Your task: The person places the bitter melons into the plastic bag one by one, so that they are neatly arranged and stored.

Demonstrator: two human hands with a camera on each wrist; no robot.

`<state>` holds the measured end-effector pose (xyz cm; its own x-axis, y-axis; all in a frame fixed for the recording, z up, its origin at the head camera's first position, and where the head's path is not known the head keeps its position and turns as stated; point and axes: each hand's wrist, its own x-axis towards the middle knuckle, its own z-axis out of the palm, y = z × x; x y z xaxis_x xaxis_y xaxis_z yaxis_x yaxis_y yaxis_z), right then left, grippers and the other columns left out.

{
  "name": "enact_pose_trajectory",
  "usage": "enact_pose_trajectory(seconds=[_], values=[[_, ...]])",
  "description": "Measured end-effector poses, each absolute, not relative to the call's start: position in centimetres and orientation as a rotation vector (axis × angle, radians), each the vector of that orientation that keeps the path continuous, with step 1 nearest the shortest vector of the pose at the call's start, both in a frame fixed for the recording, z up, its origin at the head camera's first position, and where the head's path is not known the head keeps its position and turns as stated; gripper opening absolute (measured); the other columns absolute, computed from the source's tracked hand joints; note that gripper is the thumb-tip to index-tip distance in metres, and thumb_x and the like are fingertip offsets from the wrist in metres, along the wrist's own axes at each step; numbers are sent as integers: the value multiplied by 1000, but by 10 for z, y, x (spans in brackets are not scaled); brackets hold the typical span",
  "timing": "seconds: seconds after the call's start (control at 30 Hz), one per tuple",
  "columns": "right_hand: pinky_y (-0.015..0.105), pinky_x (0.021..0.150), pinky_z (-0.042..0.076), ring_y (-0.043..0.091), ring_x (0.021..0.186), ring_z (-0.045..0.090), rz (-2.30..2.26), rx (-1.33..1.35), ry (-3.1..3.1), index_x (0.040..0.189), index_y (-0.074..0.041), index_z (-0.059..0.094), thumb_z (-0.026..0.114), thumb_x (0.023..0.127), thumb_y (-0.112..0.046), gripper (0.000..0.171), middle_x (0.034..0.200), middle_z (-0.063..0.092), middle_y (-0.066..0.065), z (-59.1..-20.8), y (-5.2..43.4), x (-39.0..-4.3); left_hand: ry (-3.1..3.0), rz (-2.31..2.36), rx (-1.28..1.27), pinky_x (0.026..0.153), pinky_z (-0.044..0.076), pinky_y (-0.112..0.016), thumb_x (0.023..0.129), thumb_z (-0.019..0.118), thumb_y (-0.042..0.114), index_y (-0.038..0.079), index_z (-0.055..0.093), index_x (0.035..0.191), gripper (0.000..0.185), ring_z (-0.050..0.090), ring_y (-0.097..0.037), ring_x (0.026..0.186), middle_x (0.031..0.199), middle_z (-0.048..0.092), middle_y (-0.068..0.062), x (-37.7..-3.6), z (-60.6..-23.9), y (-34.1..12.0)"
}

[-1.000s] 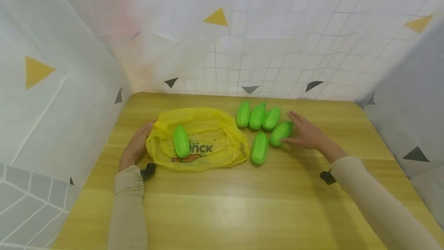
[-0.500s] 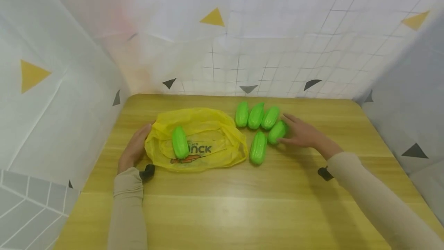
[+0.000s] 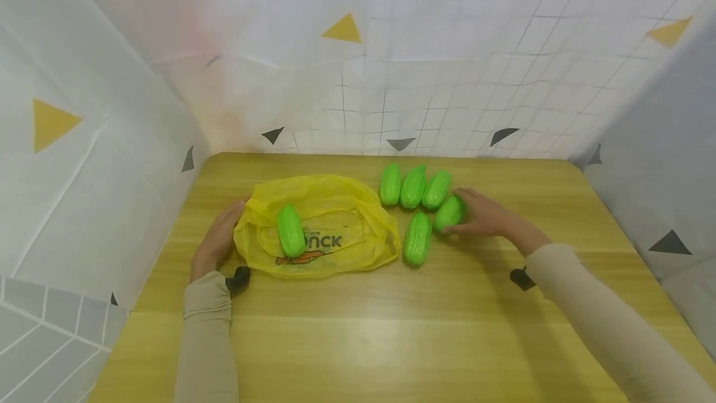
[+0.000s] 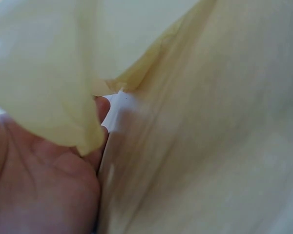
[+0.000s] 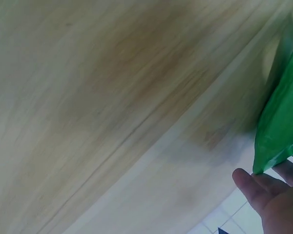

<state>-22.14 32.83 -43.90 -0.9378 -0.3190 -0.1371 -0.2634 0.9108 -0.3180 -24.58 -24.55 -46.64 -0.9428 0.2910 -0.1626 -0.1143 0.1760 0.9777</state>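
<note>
In the head view my right hand [image 3: 483, 215] grips a ribbed, cucumber-shaped green plastic vegetable [image 3: 449, 213], thumb at its near side and fingers at its far side. The right wrist view shows fingertips round the tapered end of this vegetable [image 5: 283, 114]. A yellow plastic bag [image 3: 335, 260] lies spread on the table, its mouth wide. On the bag rests another green vegetable [image 3: 291, 232]. My left hand [image 3: 218, 238] rests against the bag's left edge. In the left wrist view the bag [image 4: 49, 97] drapes over that palm and hides most of the fingers.
Three green vegetables [image 3: 413, 186] stand in a row behind and right of the bag. One more green vegetable [image 3: 417, 240] lies just right of the bag. The wooden table [image 3: 358, 334] is enclosed by white sheeting [image 3: 470, 79] at the back and sides.
My right hand has moved slightly left and closed round the green vegetable, which has shifted a little. My left hand and the bag stay where they were.
</note>
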Motion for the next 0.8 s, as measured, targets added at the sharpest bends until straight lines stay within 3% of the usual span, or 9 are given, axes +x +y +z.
enact_pose_trajectory(seconds=[0.27,0.67,0.8], values=[[64,109,34,53,131,40,-497,-444,2873,148,9,28,76,77,-59,109,149,30,35,-434,326,-215,2166,1824,161,123,15,-47,103,30,55,20,26,156,64,21,-23,148,163,24,-3,-257,-489,-253],[64,106,38,53,126,44,-471,-479,2869,147,10,29,79,79,-48,102,145,32,36,-429,321,-214,2124,1840,183,123,14,-49,106,30,48,13,24,157,62,19,-27,148,163,21,-9,-246,-468,-246],[64,105,39,53,124,45,-471,-481,2859,146,10,29,80,79,-46,102,144,32,36,-426,319,-213,2147,1824,163,123,14,-49,105,30,52,16,24,157,64,19,-27,148,163,21,-8,-248,-474,-248]])
